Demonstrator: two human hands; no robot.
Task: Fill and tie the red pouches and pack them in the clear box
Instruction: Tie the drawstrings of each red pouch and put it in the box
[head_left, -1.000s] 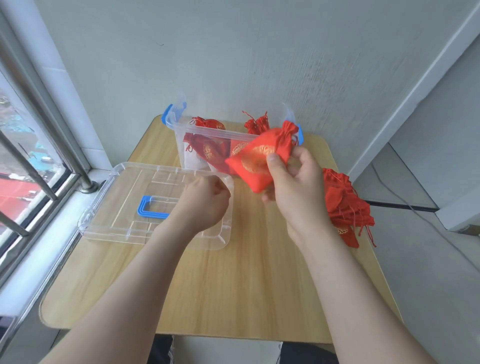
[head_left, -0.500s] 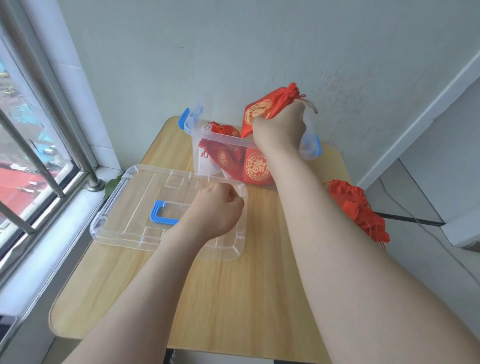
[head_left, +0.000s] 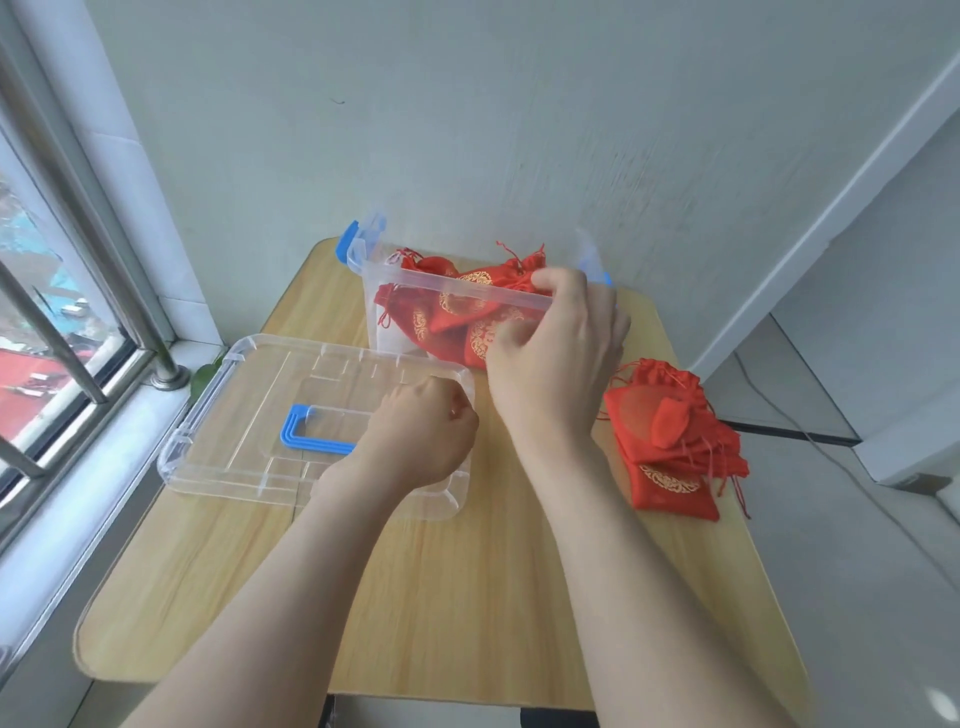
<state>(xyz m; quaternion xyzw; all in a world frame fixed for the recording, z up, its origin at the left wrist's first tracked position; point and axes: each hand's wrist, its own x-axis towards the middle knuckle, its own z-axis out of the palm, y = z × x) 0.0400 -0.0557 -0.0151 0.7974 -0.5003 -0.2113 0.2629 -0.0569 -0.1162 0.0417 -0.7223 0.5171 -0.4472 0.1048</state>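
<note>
The clear box (head_left: 453, 283) stands open at the back of the wooden table (head_left: 467, 597), with several filled red pouches inside. One tied red pouch (head_left: 470, 297) with a gold print lies on top, tilted against the near rim. My right hand (head_left: 556, 353) is at the box's near right corner. Its fingertips reach over the rim and touch the pouch's tied neck, while the thumb stays in front of the wall. My left hand (head_left: 421, 436) is a closed fist resting on the box lid (head_left: 249, 395); nothing shows in it. Flat empty red pouches (head_left: 670, 441) lie piled at the table's right edge.
The clear lid lies flat on the table's left, its blue handle (head_left: 311, 439) facing up. A window with metal bars (head_left: 57, 322) runs along the left and a wall stands behind the box. A dark cable (head_left: 779, 427) crosses the floor on the right.
My right hand carried the tied pouch up over the box and lowered it inside onto the others. The left fist stayed on the lid.
</note>
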